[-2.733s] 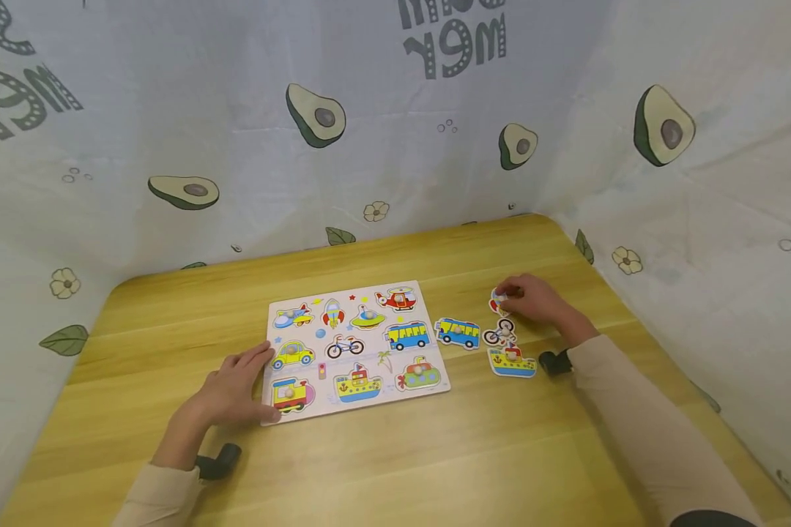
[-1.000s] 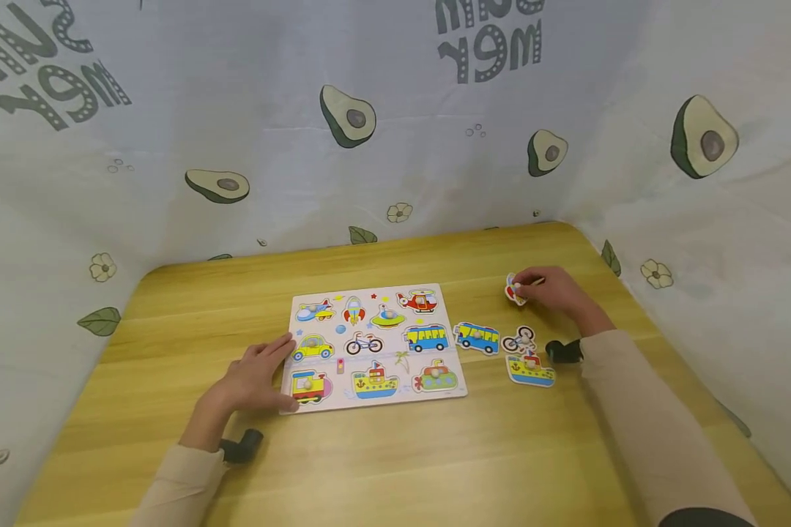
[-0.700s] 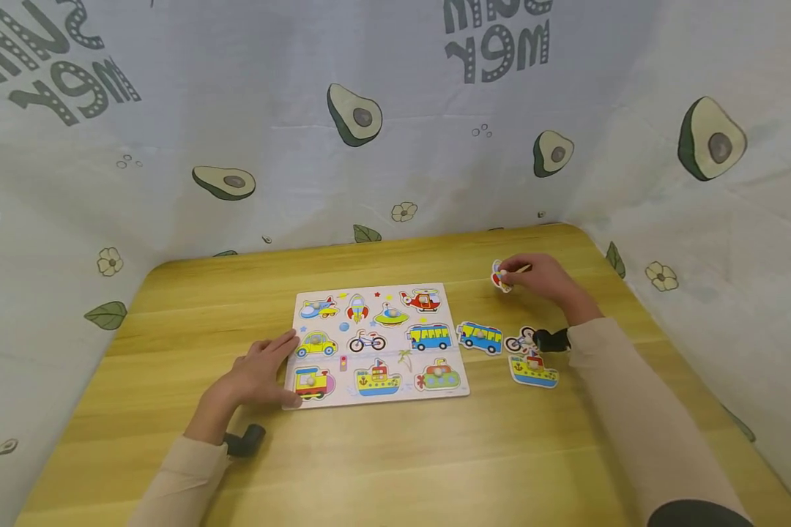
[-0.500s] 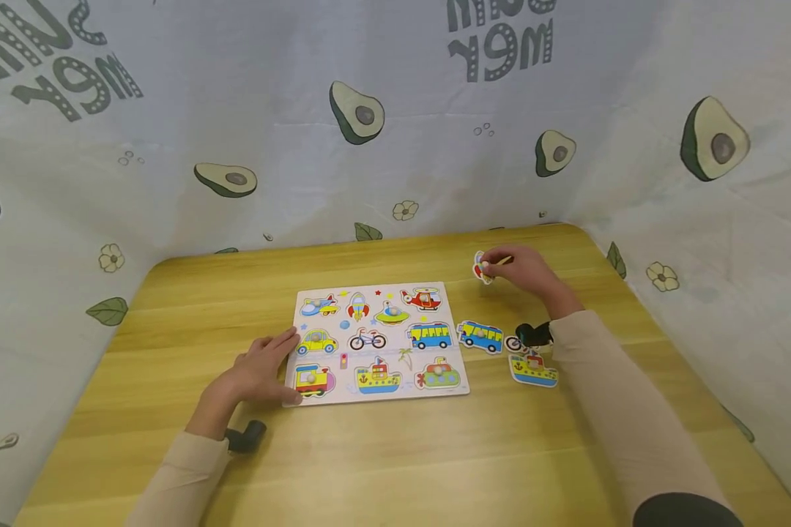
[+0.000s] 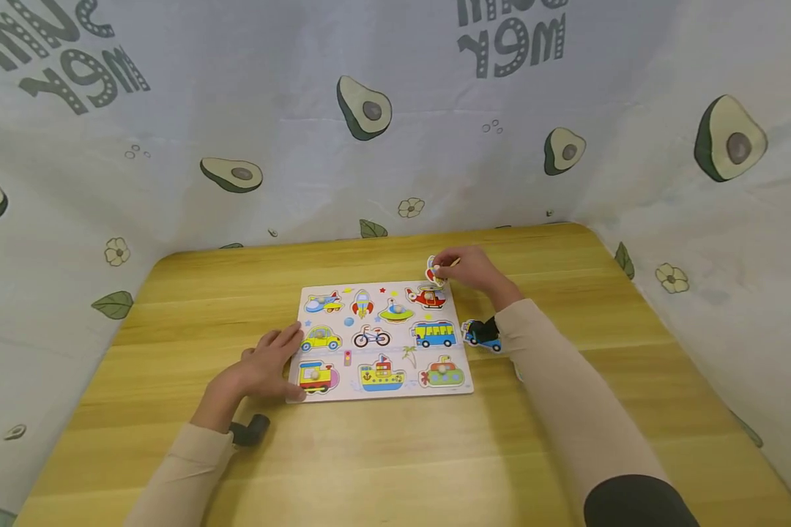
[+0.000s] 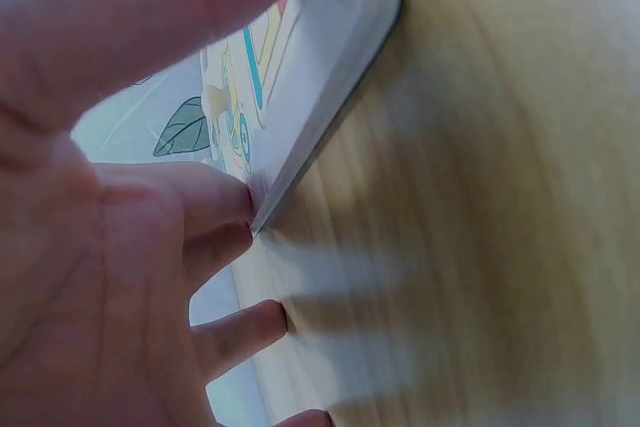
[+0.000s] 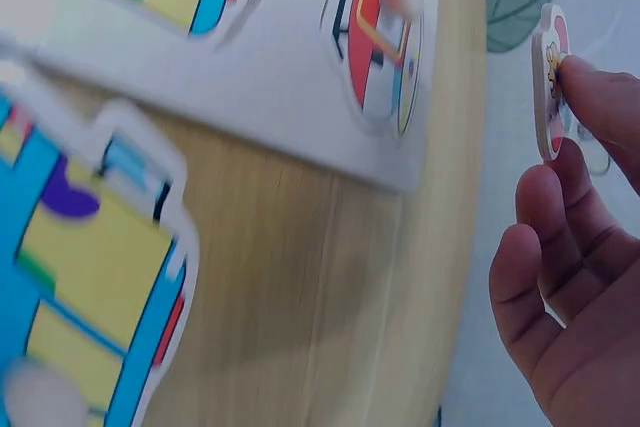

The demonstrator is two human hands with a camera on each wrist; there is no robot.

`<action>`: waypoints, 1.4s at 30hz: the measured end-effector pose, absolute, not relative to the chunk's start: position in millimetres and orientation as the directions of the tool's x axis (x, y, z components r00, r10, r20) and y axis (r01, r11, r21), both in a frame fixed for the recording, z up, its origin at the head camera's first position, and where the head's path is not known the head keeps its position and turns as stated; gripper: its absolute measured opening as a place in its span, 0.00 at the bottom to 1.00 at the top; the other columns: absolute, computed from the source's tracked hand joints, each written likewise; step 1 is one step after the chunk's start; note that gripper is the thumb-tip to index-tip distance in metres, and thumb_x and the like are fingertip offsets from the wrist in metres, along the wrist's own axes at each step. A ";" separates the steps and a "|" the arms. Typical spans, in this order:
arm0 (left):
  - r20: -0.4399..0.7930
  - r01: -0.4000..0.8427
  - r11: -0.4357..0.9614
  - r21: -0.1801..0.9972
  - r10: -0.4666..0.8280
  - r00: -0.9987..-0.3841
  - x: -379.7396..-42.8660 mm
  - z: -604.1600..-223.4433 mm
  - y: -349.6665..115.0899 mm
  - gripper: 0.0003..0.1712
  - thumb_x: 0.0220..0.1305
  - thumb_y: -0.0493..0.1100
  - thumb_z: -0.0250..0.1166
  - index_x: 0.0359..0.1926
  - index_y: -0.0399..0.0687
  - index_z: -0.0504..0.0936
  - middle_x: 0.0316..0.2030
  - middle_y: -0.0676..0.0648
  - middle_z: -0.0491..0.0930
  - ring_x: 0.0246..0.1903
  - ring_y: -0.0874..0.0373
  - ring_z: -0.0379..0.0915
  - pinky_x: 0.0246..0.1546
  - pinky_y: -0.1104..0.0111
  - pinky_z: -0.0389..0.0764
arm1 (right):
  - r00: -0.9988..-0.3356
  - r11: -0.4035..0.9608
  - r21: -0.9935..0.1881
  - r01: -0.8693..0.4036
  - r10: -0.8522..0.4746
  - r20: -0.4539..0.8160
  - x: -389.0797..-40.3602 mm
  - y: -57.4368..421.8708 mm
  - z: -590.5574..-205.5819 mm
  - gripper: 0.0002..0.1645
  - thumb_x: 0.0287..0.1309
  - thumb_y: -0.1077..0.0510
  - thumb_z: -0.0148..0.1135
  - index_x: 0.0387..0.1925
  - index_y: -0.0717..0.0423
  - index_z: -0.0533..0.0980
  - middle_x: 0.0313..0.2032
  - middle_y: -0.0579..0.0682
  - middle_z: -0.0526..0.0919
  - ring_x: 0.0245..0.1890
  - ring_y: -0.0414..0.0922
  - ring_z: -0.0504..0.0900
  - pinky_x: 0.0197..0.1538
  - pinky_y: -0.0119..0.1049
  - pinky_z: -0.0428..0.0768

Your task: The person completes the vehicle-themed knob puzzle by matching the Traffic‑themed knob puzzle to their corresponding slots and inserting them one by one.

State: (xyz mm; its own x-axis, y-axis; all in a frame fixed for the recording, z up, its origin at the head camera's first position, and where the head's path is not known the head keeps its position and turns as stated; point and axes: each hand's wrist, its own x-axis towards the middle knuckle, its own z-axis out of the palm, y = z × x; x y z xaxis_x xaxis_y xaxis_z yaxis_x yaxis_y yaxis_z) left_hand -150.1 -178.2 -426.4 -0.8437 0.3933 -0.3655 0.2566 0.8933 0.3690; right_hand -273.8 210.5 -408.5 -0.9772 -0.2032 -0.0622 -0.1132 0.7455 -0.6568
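Observation:
My right hand (image 5: pixel 471 267) pinches a small wooden puzzle piece (image 5: pixel 433 271), red, white and blue, above the far right corner of the puzzle board (image 5: pixel 395 396). In the right wrist view the piece stands almost edge-on between thumb and fingers. The board shows printed vehicles, some with knobbed pieces, such as the helicopter (image 5: pixel 427 297) and the car (image 5: pixel 319 338). My left hand (image 5: pixel 260 369) rests at the board's left side, thumb at its near corner. Its fingers (image 6: pixel 240 337) spread fairly straight, the index fingertip at the board's edge.
A loose bus piece (image 7: pixel 110 247) lies just right of the board, partly hidden by the dark wrist mount in the head view. The right sleeve (image 5: pixel 567 395) covers most of the other loose pieces. A curtain (image 5: pixel 290 117) with avocado prints hangs behind the wooden table (image 5: pixel 382 468).
My right hand has picked the small piece up from the table's right side and carried it left to the board's far right corner. The left hand stays at the board.

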 end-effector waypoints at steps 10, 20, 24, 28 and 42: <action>-0.349 0.270 0.884 0.381 0.408 -0.844 -154.2 -427.6 -179.8 0.64 0.47 0.58 0.76 0.77 0.40 0.51 0.80 0.41 0.43 0.75 0.34 0.42 0.63 0.27 0.54 | -0.966 0.763 -0.638 -0.098 -0.228 -0.125 -275.8 168.1 -408.9 0.12 0.65 0.55 0.62 0.47 0.55 0.82 0.47 0.55 0.82 0.46 0.50 0.75 0.46 0.37 0.79; -0.328 0.282 0.871 0.402 0.424 -0.844 -155.5 -431.8 -178.8 0.64 0.48 0.57 0.77 0.77 0.40 0.51 0.80 0.41 0.44 0.75 0.35 0.42 0.63 0.28 0.53 | -0.938 0.722 -0.678 -0.137 -0.314 -0.145 -267.2 122.1 -421.8 0.11 0.63 0.54 0.64 0.46 0.52 0.83 0.43 0.52 0.82 0.42 0.47 0.76 0.42 0.34 0.75; -0.327 0.277 0.870 0.407 0.422 -0.846 -153.9 -433.1 -178.6 0.63 0.49 0.57 0.76 0.78 0.41 0.51 0.80 0.42 0.44 0.75 0.34 0.42 0.63 0.27 0.52 | -0.926 0.705 -0.697 -0.127 -0.337 -0.172 -263.3 105.5 -429.0 0.11 0.64 0.55 0.64 0.46 0.52 0.83 0.43 0.51 0.84 0.40 0.45 0.77 0.41 0.33 0.76; -0.324 0.270 0.871 0.411 0.417 -0.849 -152.8 -433.6 -178.9 0.63 0.49 0.57 0.76 0.78 0.42 0.51 0.80 0.42 0.45 0.75 0.34 0.42 0.64 0.27 0.51 | -0.926 0.723 -0.685 -0.092 -0.316 -0.209 -259.9 93.4 -432.7 0.09 0.63 0.55 0.65 0.43 0.52 0.85 0.44 0.50 0.86 0.42 0.45 0.77 0.45 0.34 0.77; -0.325 0.252 0.878 0.407 0.397 -0.858 -147.6 -428.6 -181.5 0.63 0.48 0.58 0.76 0.78 0.43 0.52 0.79 0.43 0.46 0.75 0.35 0.42 0.63 0.29 0.53 | -0.945 0.750 -0.661 -0.004 -0.219 -0.243 -254.0 74.2 -432.6 0.09 0.60 0.54 0.68 0.41 0.49 0.87 0.51 0.50 0.86 0.47 0.47 0.79 0.53 0.40 0.78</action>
